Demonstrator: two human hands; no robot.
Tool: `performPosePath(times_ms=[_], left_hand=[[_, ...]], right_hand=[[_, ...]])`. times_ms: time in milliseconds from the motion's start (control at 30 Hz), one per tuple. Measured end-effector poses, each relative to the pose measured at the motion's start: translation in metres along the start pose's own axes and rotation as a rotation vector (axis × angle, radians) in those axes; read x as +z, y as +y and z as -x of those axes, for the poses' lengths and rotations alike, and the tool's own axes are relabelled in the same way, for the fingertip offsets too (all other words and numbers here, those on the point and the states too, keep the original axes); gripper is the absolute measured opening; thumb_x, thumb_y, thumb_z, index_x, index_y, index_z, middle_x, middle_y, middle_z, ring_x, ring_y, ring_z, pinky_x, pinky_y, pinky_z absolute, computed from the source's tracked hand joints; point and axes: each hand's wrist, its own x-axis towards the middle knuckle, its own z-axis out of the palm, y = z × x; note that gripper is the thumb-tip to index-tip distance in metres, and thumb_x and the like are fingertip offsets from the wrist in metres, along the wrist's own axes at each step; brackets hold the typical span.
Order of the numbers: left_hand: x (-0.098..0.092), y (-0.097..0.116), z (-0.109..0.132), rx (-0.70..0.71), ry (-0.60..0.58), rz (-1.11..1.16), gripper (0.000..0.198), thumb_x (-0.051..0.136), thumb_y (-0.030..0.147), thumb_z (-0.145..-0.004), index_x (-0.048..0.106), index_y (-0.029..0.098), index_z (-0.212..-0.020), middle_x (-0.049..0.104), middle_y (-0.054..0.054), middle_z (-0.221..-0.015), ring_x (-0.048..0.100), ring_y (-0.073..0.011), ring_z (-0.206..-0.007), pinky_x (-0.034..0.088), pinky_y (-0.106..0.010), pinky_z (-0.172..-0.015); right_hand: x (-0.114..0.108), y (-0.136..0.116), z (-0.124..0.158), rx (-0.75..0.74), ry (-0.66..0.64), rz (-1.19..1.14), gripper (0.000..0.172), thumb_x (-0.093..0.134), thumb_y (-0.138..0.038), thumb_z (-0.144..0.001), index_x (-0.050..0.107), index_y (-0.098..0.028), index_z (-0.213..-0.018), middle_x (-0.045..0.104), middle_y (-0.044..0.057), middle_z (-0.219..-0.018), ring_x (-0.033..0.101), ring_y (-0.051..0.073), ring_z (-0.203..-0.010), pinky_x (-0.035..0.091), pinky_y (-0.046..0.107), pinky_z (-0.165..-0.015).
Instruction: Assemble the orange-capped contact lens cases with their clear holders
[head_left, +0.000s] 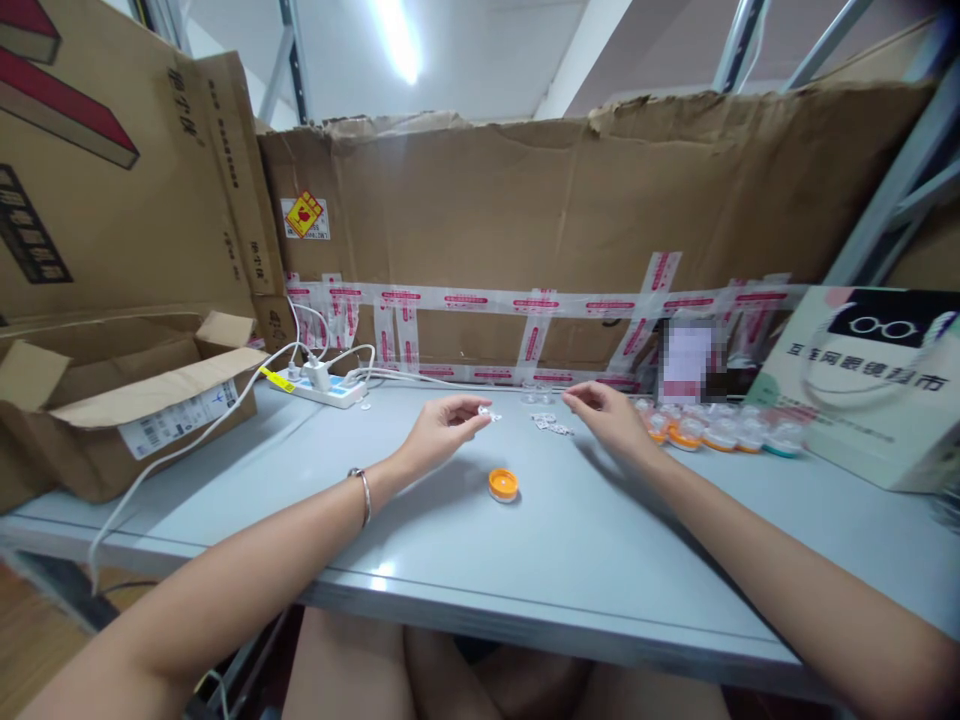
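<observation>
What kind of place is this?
Perhaps a storeroom or packing workspace: an open brown cardboard box sits on the flat, pale grey tabletop, a taped brown cardboard sheet stands behind, and grey metal posts rise nearby.

smooth, glossy table (600, 570); plastic orange cap (503, 486); matt cardboard panel (480, 220) (rough along top).

open tabletop (420, 545) along front edge, passable both sides of orange-and-white cup (503, 485). between left hand (442, 430) and right hand (611, 415): small white pieces (551, 424), go over. right blocked: lidded containers (720, 432), paper bag (862, 425). left: cardboard box (97, 450), power strip (337, 390). taped cardboard (480, 220) walls off back.
</observation>
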Motion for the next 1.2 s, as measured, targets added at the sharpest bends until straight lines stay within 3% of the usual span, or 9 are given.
performPosePath(times_ms=[100, 333, 533, 733, 1000, 1200], left_hand=[[-0.002, -0.001, -0.001, 0.0, -0.017, -0.023, 0.034, 0.062, 0.03, -0.071, 0.061, 0.009, -0.097, 0.065, -0.009, -0.081, 0.058, -0.0115, -0.068, 0.048, -0.025, -0.064], [-0.003, -0.001, 0.0, 0.041, -0.054, -0.094, 0.032, 0.061, 0.032, -0.072, 0.063, 0.01, -0.095, 0.065, -0.009, -0.085, 0.059, -0.0133, -0.073, 0.049, -0.027, -0.069], [-0.004, -0.005, -0.001, 0.067, -0.071, -0.136, 0.033, 0.061, 0.035, -0.073, 0.063, 0.012, -0.096, 0.066, -0.009, -0.085, 0.06, -0.0137, -0.073, 0.049, -0.027, -0.069], [-0.002, 0.003, 0.002, 0.046, -0.082, -0.176, 0.031, 0.061, 0.031, -0.073, 0.062, 0.01, -0.095, 0.067, -0.01, -0.086, 0.06, -0.0146, -0.075, 0.048, -0.027, -0.07], [-0.001, 0.006, 0.003, 0.074, -0.088, -0.214, 0.03, 0.061, 0.031, -0.073, 0.063, 0.011, -0.095, 0.067, -0.009, -0.086, 0.06, -0.0143, -0.075, 0.048, -0.027, -0.07], [-0.001, 0.006, 0.003, 0.081, -0.093, -0.219, 0.029, 0.061, 0.03, -0.073, 0.063, 0.011, -0.095, 0.067, -0.009, -0.086, 0.061, -0.0145, -0.075, 0.049, -0.027, -0.071]], right_hand=[[-0.007, 0.024, -0.011, -0.025, -0.117, 0.331, 0.024, 0.056, -0.036, -0.069, 0.063, -0.016, -0.08, 0.062, 0.006, -0.072, 0.055, 0.018, -0.065, 0.041, 0.03, -0.06], [0.004, 0.033, -0.009, -0.103, -0.251, 0.426, 0.013, 0.06, -0.029, -0.066, 0.067, -0.019, -0.069, 0.066, 0.005, -0.073, 0.058, 0.018, -0.068, 0.042, 0.028, -0.062], [-0.006, 0.034, -0.011, -0.107, -0.281, 0.501, 0.014, 0.06, -0.032, -0.067, 0.068, -0.021, -0.064, 0.068, 0.005, -0.07, 0.059, 0.02, -0.065, 0.042, 0.028, -0.058], [0.011, 0.028, -0.009, -0.215, -0.238, 0.548, 0.025, 0.054, -0.034, -0.075, 0.067, -0.021, -0.091, 0.062, 0.009, -0.1, 0.055, 0.024, -0.095, 0.041, 0.034, -0.08], [0.021, 0.017, -0.003, -0.374, -0.312, 0.581, 0.017, 0.05, -0.021, -0.076, 0.066, -0.018, -0.074, 0.065, 0.009, -0.087, 0.057, 0.022, -0.088, 0.04, 0.032, -0.08], [0.021, 0.002, 0.005, -0.447, -0.409, 0.576, 0.021, 0.045, -0.018, -0.077, 0.066, -0.019, -0.08, 0.067, 0.007, -0.076, 0.06, 0.018, -0.07, 0.043, 0.026, -0.068]])
